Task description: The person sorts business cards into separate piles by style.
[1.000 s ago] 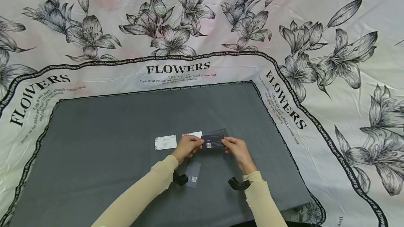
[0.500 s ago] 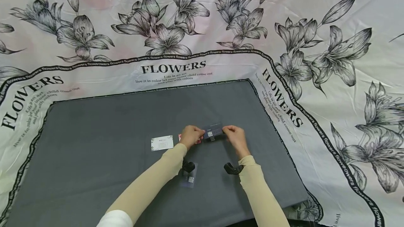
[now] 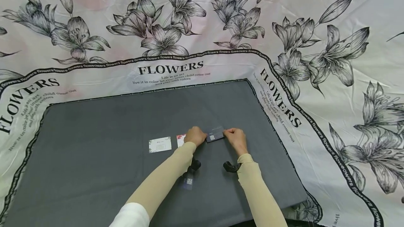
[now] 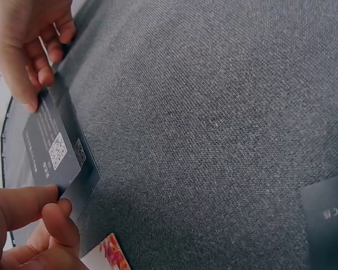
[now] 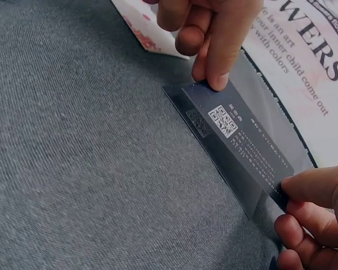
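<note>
A dark business card (image 3: 217,136) with a white QR code is held by its two ends between my hands. My left hand (image 3: 195,136) pinches its left end between thumb and finger. The opposite end is pinched by my right hand (image 3: 236,138). In the right wrist view, a dark glossy rectangle (image 5: 228,177) lies close beneath the card (image 5: 253,146), with a fainter QR code on it; whether that code is printed or reflected, I cannot tell. Left of the left hand lies a white card with red flowers (image 3: 180,140), partly covered by that hand.
A white card with a leafy border (image 3: 160,144) lies farther left on the grey cloth (image 3: 104,157). Nearer my body is another dark card (image 3: 187,182), partly behind the left wrist. Black wrist cameras (image 3: 231,166) project from both sleeves. Flower-printed fabric (image 3: 176,48) surrounds the grey cloth.
Both hands carry the dark card slightly away from me, then lower it over the dark rectangle. The card tilts, its right end higher in the head view. My left hand covers more of the red-flowered card.
</note>
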`<control>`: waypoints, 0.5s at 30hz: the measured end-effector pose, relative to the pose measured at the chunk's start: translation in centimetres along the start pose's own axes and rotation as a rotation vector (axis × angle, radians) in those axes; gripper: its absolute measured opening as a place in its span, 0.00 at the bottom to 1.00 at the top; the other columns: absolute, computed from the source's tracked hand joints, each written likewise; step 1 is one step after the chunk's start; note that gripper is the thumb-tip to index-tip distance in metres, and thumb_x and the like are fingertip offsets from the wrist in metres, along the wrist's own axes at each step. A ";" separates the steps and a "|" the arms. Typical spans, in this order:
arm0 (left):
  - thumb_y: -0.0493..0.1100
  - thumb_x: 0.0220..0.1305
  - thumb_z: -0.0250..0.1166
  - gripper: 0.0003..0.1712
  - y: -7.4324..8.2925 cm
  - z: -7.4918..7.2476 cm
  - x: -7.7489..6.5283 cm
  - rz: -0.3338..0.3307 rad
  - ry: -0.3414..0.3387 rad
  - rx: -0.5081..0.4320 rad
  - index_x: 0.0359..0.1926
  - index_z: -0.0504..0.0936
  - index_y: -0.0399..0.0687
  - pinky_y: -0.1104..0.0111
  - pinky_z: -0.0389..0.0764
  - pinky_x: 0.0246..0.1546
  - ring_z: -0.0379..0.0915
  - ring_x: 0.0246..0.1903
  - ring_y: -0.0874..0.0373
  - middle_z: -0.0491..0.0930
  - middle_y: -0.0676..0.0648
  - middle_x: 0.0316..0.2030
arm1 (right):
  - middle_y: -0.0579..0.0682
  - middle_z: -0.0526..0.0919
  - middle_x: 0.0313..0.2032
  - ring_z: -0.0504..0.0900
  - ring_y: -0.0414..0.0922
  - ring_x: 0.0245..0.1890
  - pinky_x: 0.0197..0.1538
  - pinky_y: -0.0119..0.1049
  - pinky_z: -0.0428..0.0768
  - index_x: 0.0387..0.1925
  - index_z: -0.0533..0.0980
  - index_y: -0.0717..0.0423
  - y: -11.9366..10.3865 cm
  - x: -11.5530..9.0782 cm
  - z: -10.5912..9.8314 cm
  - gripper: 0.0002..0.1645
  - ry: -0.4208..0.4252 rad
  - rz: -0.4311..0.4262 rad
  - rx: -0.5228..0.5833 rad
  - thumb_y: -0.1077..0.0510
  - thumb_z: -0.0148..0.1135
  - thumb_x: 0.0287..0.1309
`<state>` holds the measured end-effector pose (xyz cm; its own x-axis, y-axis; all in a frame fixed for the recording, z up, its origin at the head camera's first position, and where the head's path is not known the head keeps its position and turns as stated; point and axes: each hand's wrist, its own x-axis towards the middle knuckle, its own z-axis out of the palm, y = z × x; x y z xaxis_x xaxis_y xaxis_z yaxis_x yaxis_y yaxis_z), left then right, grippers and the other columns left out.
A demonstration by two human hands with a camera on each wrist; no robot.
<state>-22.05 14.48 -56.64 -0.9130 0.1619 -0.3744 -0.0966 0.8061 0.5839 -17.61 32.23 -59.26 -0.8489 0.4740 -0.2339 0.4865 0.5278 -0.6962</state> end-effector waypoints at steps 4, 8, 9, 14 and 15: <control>0.49 0.60 0.63 0.14 0.2 0.2 0.1 0.003 0.009 0.007 0.25 0.85 0.45 0.63 0.71 0.25 0.72 0.25 0.55 0.85 0.44 0.33 | 0.53 0.86 0.39 0.81 0.50 0.37 0.37 0.40 0.74 0.36 0.85 0.53 0.0 0.2 -0.1 0.17 0.008 0.001 0.000 0.45 0.63 0.57; 0.48 0.61 0.62 0.17 0.3 0.5 0.2 0.015 0.000 0.007 0.19 0.82 0.45 0.63 0.70 0.24 0.70 0.24 0.55 0.84 0.44 0.30 | 0.53 0.86 0.39 0.81 0.51 0.37 0.38 0.42 0.76 0.36 0.85 0.53 0.1 0.3 -0.1 0.16 0.023 -0.004 -0.025 0.46 0.63 0.57; 0.48 0.61 0.62 0.17 0.3 0.5 0.3 0.016 0.000 0.012 0.18 0.81 0.45 0.63 0.70 0.24 0.70 0.24 0.55 0.84 0.44 0.30 | 0.53 0.86 0.38 0.81 0.51 0.36 0.38 0.43 0.76 0.35 0.85 0.53 0.1 0.2 -0.1 0.16 0.025 -0.005 -0.036 0.46 0.63 0.57; 0.48 0.60 0.61 0.16 0.2 0.7 0.4 -0.002 0.002 0.030 0.20 0.82 0.44 0.61 0.72 0.26 0.69 0.25 0.55 0.83 0.44 0.31 | 0.53 0.87 0.37 0.82 0.50 0.35 0.39 0.44 0.77 0.33 0.85 0.54 0.1 0.3 0.0 0.15 0.019 -0.011 -0.087 0.47 0.64 0.56; 0.47 0.60 0.61 0.15 0.2 0.7 0.4 -0.001 0.002 0.032 0.22 0.83 0.44 0.61 0.72 0.27 0.69 0.25 0.54 0.83 0.44 0.32 | 0.53 0.87 0.37 0.82 0.50 0.35 0.39 0.45 0.77 0.33 0.85 0.53 0.1 0.3 0.0 0.15 0.017 -0.007 -0.092 0.47 0.64 0.56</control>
<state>-22.15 15.11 -57.17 -0.9137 0.1598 -0.3736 -0.0849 0.8240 0.5602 -17.82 32.43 -59.38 -0.8489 0.4819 -0.2170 0.4984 0.5933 -0.6321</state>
